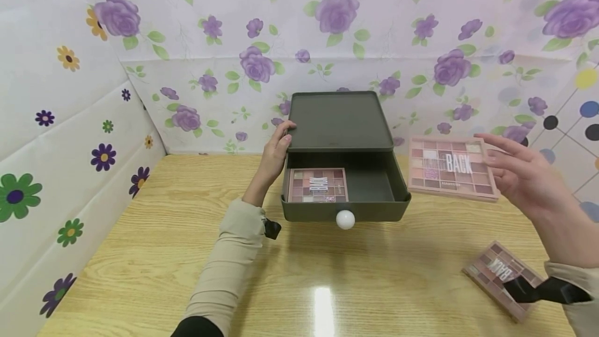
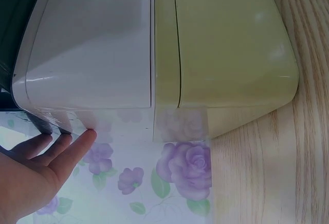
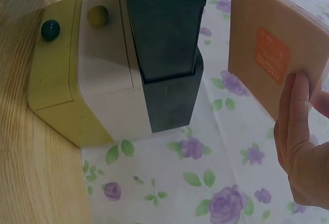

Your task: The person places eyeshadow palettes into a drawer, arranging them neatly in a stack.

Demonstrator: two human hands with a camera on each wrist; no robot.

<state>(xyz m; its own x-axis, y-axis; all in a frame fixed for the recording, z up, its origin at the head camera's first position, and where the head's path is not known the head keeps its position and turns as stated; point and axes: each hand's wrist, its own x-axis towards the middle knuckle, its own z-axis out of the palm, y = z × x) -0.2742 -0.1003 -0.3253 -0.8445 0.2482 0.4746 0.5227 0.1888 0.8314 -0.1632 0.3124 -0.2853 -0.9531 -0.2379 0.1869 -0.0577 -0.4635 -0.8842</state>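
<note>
My right hand point(image 1: 529, 176) pinches a pink eyeshadow palette point(image 1: 449, 168) by its right edge, in the air to the right of a small stacked drawer unit point(image 1: 337, 118). The right wrist view shows the palette's plain back with an orange label point(image 3: 272, 54). The unit's dark green top drawer point(image 1: 323, 212) is pulled out, and a second palette point(image 1: 318, 185) lies in its left half. My left hand point(image 1: 276, 152) rests against the unit's left side near the top, with fingers extended. In the left wrist view, these fingertips point(image 2: 88, 134) touch the unit's side.
A third palette point(image 1: 498, 269) lies on the wooden table point(image 1: 164, 254) at the front right, partly behind a black wrist strap point(image 1: 547, 290). Below the green drawer are a white drawer point(image 3: 103, 44) and a yellow one point(image 3: 54, 70). Flowered cloth point(image 1: 262, 25) hangs behind.
</note>
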